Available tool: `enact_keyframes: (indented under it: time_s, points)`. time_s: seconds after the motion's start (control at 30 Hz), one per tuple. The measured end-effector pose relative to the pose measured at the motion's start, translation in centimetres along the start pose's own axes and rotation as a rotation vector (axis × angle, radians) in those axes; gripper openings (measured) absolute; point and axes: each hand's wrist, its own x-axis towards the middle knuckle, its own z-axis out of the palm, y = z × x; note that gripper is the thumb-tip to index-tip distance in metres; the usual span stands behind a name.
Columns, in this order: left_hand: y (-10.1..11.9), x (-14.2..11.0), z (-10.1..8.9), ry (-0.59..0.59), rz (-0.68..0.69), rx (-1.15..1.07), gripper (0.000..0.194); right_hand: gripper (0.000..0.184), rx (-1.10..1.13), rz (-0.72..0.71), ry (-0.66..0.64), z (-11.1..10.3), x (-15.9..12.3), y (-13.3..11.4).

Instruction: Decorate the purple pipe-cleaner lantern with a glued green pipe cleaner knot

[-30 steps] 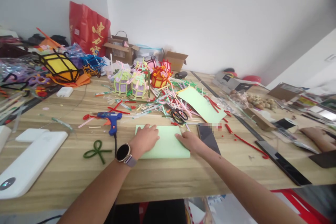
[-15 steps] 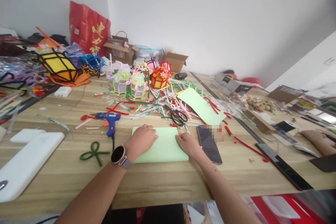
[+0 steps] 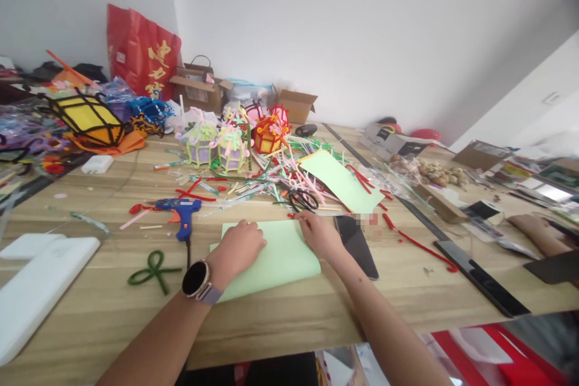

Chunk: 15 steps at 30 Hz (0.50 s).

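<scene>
A light green sheet of paper (image 3: 280, 256) lies on the wooden table (image 3: 280, 319) in front of me. My left hand (image 3: 237, 248), with a watch on its wrist, rests palm down on the sheet's left part, fingers curled loosely. My right hand (image 3: 319, 234) presses flat on the sheet's upper right corner, fingers stretched out. A dark phone (image 3: 357, 241) lies just right of that hand. Black scissors (image 3: 302, 199) sit just beyond the sheet.
A blue glue gun (image 3: 178, 211) and a green pipe-cleaner loop (image 3: 151, 268) lie to the left. Pipe-cleaner scraps, small lanterns (image 3: 217, 146), a second green sheet (image 3: 341, 181) and boxes crowd the back. A white device (image 3: 36, 286) is at far left, another person's forearm (image 3: 536, 234) at far right.
My right hand has slid up from the sheet's right edge to its upper right corner. The sheet now lies slightly turned, and the view has shifted a little.
</scene>
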Motion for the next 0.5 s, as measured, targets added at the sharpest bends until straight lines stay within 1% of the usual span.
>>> enact_keyframes:
  time_s: [0.13,0.2,0.3,0.4,0.5]
  points:
    - [-0.1,0.0,0.0,0.005,-0.006,-0.010,0.035,0.033,-0.030,0.019,0.051,0.5,0.9,-0.2]
    - [-0.2,-0.1,-0.1,0.014,0.001,-0.019,0.035,0.034,-0.046,0.015,0.088,0.9,0.7,-0.5]
    - [-0.3,-0.2,-0.2,0.010,-0.004,-0.031,0.035,0.030,-0.072,-0.005,0.102,0.9,0.2,-0.8]
    - [-0.3,-0.2,-0.3,-0.010,-0.012,-0.044,0.034,0.032,-0.135,0.089,0.152,0.0,-0.4,0.2]
    - [-0.4,-0.1,-0.2,-0.009,0.002,-0.032,0.035,0.030,-0.160,0.250,0.236,-1.3,-1.0,2.9]
